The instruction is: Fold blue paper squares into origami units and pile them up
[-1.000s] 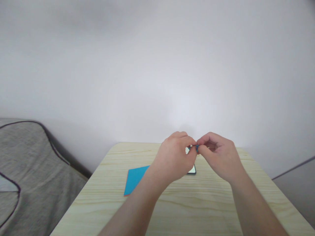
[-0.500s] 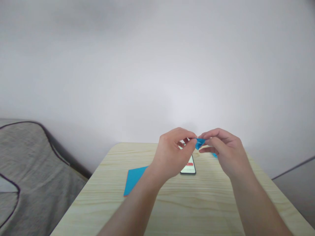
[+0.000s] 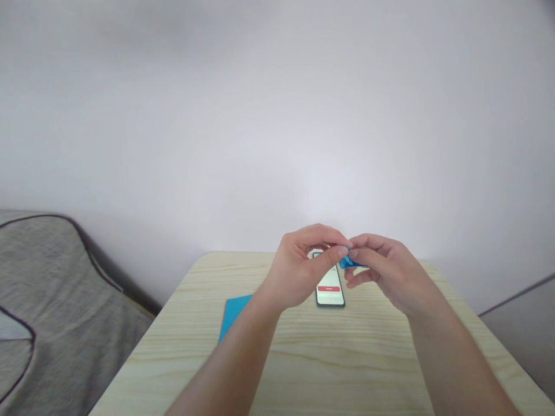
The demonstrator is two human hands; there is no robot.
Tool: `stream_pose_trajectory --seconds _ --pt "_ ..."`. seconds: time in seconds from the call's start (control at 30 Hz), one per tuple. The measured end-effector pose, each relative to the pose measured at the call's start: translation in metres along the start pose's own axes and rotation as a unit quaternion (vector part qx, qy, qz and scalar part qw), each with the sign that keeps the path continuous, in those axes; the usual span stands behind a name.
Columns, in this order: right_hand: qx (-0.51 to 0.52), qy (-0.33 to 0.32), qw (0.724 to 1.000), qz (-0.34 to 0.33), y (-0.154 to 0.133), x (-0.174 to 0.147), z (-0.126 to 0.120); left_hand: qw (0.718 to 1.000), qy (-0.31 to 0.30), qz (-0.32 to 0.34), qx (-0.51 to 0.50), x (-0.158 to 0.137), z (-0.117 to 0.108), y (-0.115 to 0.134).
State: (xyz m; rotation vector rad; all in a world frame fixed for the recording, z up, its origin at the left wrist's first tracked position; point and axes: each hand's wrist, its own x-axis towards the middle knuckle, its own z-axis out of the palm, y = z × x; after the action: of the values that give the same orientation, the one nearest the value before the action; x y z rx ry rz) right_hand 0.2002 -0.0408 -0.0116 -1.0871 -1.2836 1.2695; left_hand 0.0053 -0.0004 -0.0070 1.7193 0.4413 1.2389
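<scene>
A small folded piece of blue paper (image 3: 352, 263) is pinched between both hands above the far part of the table. My left hand (image 3: 299, 266) is closed, its thumb and forefinger gripping the paper's left end. From the other side, the thumb and forefinger of my right hand (image 3: 390, 268) hold the same piece, while its lower fingers curl loosely beneath. The fingertips nearly meet and cover much of the paper, so the folds are only partly visible. Behind and below the hands a phone (image 3: 330, 296) lies face up with a lit screen.
A flat blue sheet (image 3: 234, 311) lies left on the wooden table (image 3: 329, 370), partly covered by my left forearm. A pale wall (image 3: 277, 127) rises behind the table. Grey fabric with dark piping (image 3: 65, 289) is at the left.
My right hand has turned and shifted slightly left and down, bringing its thumb against the paper near the left fingertips. The paper has tilted, and more of the phone shows.
</scene>
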Motion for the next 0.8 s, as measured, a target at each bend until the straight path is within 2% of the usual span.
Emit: stream_pose_trajectory --seconds 0.13,0.3,0.43,0.6,0.8 --pt "-0.058 -0.046 0.997 0.023 -0.0040 -0.0017 -0.0004 0.999 -0.028 -0.001 -0.033 0.0011 -0.0030 -0.0040" --pt "-0.105 -0.041 0.994 -0.002 -0.0071 -0.0044 0.0056 0.995 -0.045 -0.009 -0.084 0.0012 -0.0025 -0.0074" --pt "-0.092 -0.041 0.995 -0.024 -0.0034 -0.0042 0.0055 0.996 -0.029 -0.017 -0.083 0.0023 -0.0012 -0.0067" --pt "-0.069 0.011 0.996 -0.052 0.0005 -0.0023 0.0040 0.994 0.005 -0.090 -0.063 0.0023 -0.0028 -0.0048" --pt "-0.101 0.078 0.988 -0.088 0.0012 -0.0015 0.0069 0.992 0.018 -0.125 -0.001 -0.0013 0.0003 -0.0019"
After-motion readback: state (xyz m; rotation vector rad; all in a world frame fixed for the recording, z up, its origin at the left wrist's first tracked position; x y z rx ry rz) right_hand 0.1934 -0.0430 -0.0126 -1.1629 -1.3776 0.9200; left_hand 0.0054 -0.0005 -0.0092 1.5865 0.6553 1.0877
